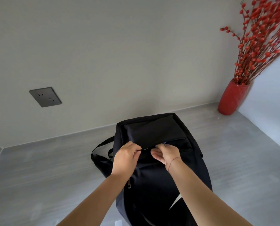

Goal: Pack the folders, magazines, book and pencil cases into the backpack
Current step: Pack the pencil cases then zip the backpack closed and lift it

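A black backpack (154,131) lies flat on the grey counter, its base toward the wall. My left hand (127,154) pinches the edge of the front pocket opening, fingers curled on the fabric or zip. My right hand (166,153) is at the same opening just to the right, fingertips tucked into the pocket slit, where a small bluish item shows. A black strap (101,148) loops out on the left. A zipper pull (129,185) shows below my left wrist. Folders, magazines, book and pencil cases are out of sight.
A red vase (233,97) with red-berried branches stands in the back right corner. A dark wall socket (45,97) sits on the wall at left. The grey counter (54,160) runs to both sides of the bag. A white wall rises at right.
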Available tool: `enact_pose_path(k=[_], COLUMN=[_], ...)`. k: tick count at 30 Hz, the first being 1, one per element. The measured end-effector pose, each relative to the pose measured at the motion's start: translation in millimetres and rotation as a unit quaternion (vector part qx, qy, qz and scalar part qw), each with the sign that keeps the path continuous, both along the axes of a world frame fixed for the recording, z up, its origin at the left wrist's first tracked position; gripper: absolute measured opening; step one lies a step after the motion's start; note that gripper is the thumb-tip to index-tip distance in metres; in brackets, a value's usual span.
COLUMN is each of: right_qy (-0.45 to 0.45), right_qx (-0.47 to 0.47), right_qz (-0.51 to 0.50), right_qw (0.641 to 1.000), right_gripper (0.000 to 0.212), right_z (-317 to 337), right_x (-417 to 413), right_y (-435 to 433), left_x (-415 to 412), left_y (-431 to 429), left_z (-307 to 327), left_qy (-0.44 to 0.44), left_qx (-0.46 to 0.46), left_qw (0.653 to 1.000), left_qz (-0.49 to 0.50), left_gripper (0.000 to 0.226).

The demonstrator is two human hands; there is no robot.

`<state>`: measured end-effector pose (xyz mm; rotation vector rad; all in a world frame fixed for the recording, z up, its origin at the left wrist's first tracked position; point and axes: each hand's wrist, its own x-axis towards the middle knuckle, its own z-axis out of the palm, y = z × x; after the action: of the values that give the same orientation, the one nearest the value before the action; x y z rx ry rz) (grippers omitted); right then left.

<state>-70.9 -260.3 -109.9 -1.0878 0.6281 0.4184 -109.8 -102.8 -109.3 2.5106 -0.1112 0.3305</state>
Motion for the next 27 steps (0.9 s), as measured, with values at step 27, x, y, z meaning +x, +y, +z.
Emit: enact_pose_path(k=[27], right_qy=[-0.361], right_qx=[-0.594], right_qz=[0.172], right_qw=[0.698], right_gripper=[0.024], right_z=[6.6], right_x=[-47.1], right_y=[-49.7], left_x=[-19.1], left_y=[9.6], left_z=[-14.2], left_qy=[0.098], left_qx=[-0.144], left_qw=[0.975], left_qz=[0.137], left_gripper=[0.011])
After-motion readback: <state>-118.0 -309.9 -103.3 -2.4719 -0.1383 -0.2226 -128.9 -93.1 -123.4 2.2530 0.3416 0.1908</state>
